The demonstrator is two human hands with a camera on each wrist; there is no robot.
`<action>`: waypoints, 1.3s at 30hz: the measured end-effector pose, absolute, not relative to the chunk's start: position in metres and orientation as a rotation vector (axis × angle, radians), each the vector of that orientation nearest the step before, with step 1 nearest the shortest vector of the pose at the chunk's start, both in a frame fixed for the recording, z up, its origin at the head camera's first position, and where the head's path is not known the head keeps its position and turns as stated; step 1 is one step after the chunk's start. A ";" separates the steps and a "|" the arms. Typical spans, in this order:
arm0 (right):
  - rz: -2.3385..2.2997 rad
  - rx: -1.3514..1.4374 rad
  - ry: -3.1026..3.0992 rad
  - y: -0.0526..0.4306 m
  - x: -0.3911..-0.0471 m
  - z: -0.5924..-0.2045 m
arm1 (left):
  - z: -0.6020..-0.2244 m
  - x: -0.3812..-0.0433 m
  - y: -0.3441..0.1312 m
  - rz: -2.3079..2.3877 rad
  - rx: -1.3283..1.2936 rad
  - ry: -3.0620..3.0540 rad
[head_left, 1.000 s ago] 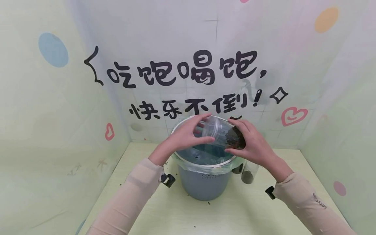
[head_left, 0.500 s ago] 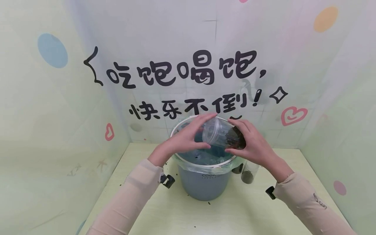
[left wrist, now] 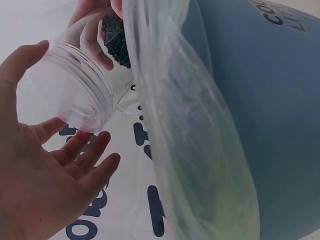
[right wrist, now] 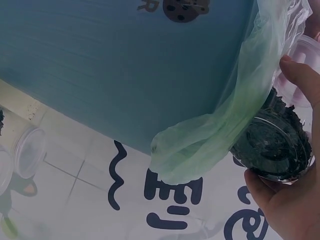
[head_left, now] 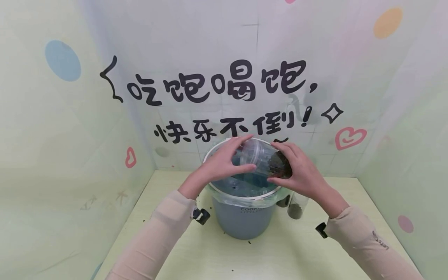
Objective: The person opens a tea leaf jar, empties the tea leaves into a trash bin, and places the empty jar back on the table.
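Observation:
Over the blue-grey bucket [head_left: 243,221], a clear plastic jar [head_left: 266,158] is held on its side between two hands. Dark crumbly bits [head_left: 280,165] lie at its base end. My right hand [head_left: 306,175] grips that end, thumb and fingers on opposite sides, as the right wrist view shows at the jar's bottom [right wrist: 272,150]. At the other end my left hand [head_left: 220,163] has thumb and fingers round the clear lid [left wrist: 70,90]. In the left wrist view the thumb touches one edge and fingertips [left wrist: 102,137] the opposite edge. The lid sits on the jar.
A thin plastic bag [head_left: 245,200] lines the bucket and hangs over its white rim. Right of the bucket stands another clear jar [head_left: 296,208] with dark contents, beside a partly hidden one [head_left: 283,201]. Dark crumbs dot the pale table [head_left: 280,256]. Printed sheets wall three sides.
My left hand's fingers shift slightly about the lid, the thumb drawing back and then reaching forward again. My right hand and the jar stay nearly in place.

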State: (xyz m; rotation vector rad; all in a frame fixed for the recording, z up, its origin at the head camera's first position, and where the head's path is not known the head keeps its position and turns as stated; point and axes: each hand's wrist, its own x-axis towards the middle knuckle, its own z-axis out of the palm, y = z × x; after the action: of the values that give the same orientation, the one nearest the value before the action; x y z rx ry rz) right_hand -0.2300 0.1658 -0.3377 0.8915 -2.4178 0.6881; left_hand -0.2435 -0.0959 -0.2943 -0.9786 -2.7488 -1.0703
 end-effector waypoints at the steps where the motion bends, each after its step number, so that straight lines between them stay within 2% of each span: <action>1: 0.685 0.891 -2.417 0.166 -0.230 -0.338 | -0.295 -0.244 -0.096 -1.053 -0.959 -2.763; 8: 0.680 0.896 -2.411 0.165 -0.231 -0.338 | -0.296 -0.242 -0.097 -1.066 -0.941 -2.802; 15: 0.684 0.899 -2.399 0.167 -0.231 -0.339 | -0.300 -0.246 -0.105 -1.249 -1.248 -2.617; 18: 0.691 0.895 -2.400 0.167 -0.232 -0.340 | -0.301 -0.249 -0.106 -1.306 -1.286 -2.583; 39: 0.706 0.882 -2.401 0.165 -0.230 -0.338 | -0.299 -0.244 -0.097 -1.180 -0.927 -2.754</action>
State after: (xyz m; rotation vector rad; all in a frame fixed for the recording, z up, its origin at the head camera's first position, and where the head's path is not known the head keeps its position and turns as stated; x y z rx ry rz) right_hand -0.2299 0.1647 -0.3383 0.8815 -2.4006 0.7059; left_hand -0.2443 -0.0967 -0.2991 -0.9274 -2.7542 -1.1797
